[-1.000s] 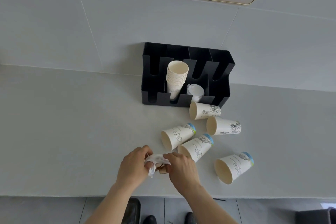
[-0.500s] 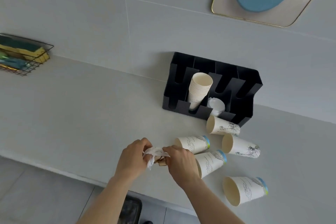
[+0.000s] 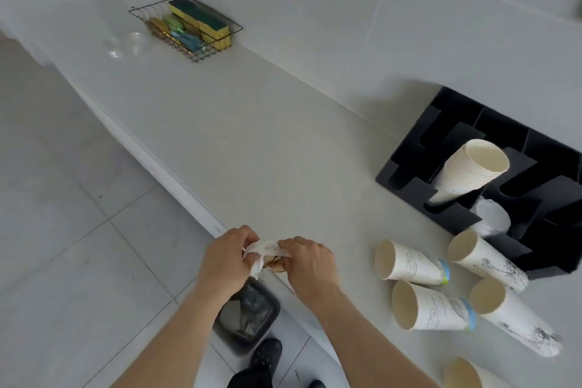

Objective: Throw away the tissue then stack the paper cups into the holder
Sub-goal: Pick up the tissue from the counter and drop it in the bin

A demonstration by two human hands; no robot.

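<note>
Both my hands are closed on the crumpled white tissue (image 3: 264, 249), held just above the near edge of the pale grey countertop (image 3: 239, 148). Left hand (image 3: 224, 261) pinches its left end, right hand (image 3: 310, 263) its right end; the wad's long axis runs left to right between them, with a loose tail hanging down by the left fingers. Something small and brown shows under the wad; I cannot tell what.

Below the hands, on the tiled floor, a dark bin with a grey liner (image 3: 247, 315), mouth up.

Right side of the counter: black slotted plastic cup holder (image 3: 415, 148) against the wall, with a nested stack of plain cream paper cups (image 3: 469, 168) leaning in one slot, mouth up and tilted toward me. A white lid-like piece (image 3: 491, 217) sits in the slot to its right.

Near the holder, loose printed paper cups (image 3: 412, 264) lie on their sides, mouths pointing left, long axes running left to right. One more is cut off at the bottom edge.

Far left: black wire basket (image 3: 195, 53) holding sponges.
</note>
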